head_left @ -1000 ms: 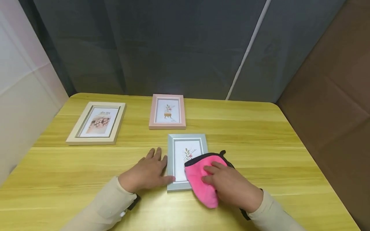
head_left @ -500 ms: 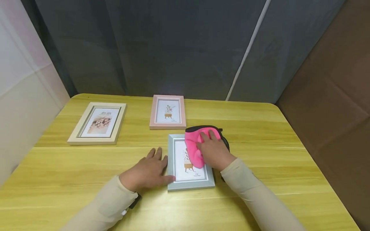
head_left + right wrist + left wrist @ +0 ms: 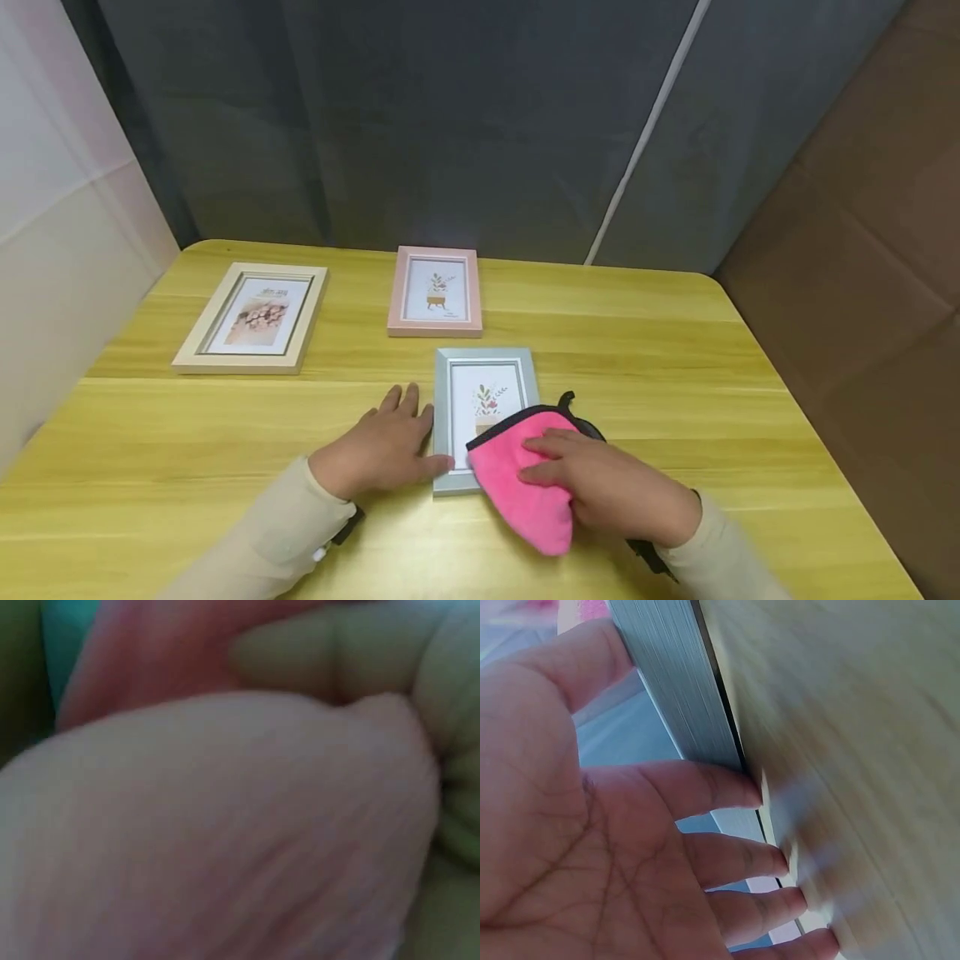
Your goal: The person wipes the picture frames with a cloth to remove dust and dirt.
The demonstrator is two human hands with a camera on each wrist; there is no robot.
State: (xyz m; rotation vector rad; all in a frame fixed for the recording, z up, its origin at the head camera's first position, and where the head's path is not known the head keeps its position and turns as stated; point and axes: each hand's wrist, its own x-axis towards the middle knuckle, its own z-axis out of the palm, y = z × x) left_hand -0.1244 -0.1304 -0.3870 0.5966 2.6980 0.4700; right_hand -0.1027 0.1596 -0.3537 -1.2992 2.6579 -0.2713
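Note:
A grey-blue picture frame (image 3: pixel 442 417) lies flat on the table, a flower print showing behind its pane. My left hand (image 3: pixel 382 446) steadies its left side: the thumb rests on the border and the straight fingers lie along the outer edge, as the left wrist view shows the fingers (image 3: pixel 735 859). My right hand (image 3: pixel 615 483) grips a pink cleaning cloth (image 3: pixel 517 483) with black trim over the frame's lower right part, hiding that corner. Close up in the right wrist view, the bunched cloth (image 3: pixel 210 825) sits within the hand, dim and blurred.
Behind the grey-blue frame lies a pink picture frame (image 3: pixel 395 292). A cream picture frame (image 3: pixel 303 321) is at the far left of the wood-grain table (image 3: pixel 675 350). A dark curtain (image 3: pixel 450 125) hangs along the table's back edge, with a brown sheet (image 3: pixel 862 250) to the right.
My right hand has swept the cloth up to the frame's upper right corner and back down to its lower right. The left hand and the frames have stayed put.

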